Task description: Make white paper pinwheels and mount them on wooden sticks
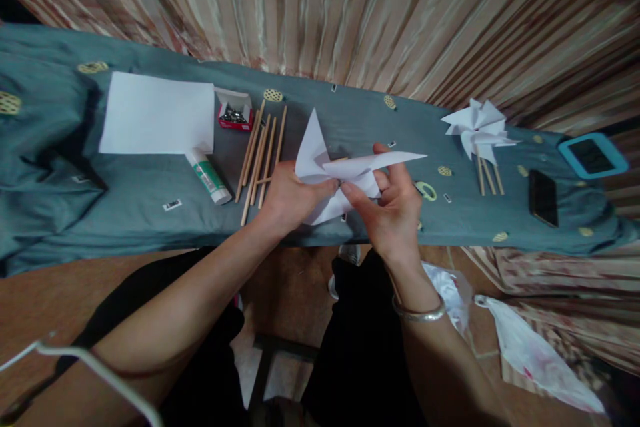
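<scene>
A white paper pinwheel (313, 150) with pointed, folded blades is held over the near middle of the cloth-covered table. My left hand (293, 197) grips its left side, thumb pressed near the centre. From the right, my right hand (393, 207) pinches it, thumb tip also at the centre and fingers behind the paper. Something small and dark shows between the two thumbs, too small to name. Just left of my left hand lie several thin wooden sticks (260, 153). A short piece of stick pokes out beside that hand.
An open red box of metal pins (235, 111), a glue stick (210, 177) and white paper sheets (157, 113) lie to the left. Finished pinwheels on sticks (480, 127), a phone (543, 198), a blue-framed device (593, 155) and green-handled scissors (427, 191) are on the right. A curtain (300, 7) hangs behind.
</scene>
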`<state>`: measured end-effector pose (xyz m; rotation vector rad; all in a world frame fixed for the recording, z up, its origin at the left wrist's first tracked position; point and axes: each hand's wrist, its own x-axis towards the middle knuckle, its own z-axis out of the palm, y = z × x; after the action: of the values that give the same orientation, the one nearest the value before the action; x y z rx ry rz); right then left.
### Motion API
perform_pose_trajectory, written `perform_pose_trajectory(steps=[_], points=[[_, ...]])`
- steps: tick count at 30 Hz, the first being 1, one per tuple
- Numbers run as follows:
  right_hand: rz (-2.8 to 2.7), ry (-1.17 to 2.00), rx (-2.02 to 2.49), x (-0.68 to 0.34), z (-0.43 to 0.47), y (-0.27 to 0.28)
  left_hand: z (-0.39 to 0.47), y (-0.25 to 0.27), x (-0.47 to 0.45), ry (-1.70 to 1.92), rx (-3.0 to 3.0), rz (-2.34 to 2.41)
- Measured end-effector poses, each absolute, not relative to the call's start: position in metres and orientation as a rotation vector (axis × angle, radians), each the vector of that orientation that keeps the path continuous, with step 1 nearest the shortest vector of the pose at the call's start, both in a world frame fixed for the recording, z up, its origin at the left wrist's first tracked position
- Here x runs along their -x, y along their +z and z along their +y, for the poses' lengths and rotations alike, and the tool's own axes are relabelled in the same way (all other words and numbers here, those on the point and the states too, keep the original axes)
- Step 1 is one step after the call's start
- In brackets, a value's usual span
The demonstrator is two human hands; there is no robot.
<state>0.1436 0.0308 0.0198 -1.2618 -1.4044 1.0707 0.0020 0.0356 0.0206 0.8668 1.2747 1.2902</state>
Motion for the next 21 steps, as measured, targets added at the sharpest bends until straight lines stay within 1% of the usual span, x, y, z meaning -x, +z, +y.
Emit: perform_pose_trajectory(steps=[13,21], points=[[-1.364,1.074,1.234,-0.1407,0.0313,0.0199,0.0338,0.0236,-0.0022,1.257,-0.973,1.402],[-1.337,1.1,1.24,-0.1403,0.0325,0.0179,0.0315,0.0237,-0.0017,1.251,-0.979,1.398]])
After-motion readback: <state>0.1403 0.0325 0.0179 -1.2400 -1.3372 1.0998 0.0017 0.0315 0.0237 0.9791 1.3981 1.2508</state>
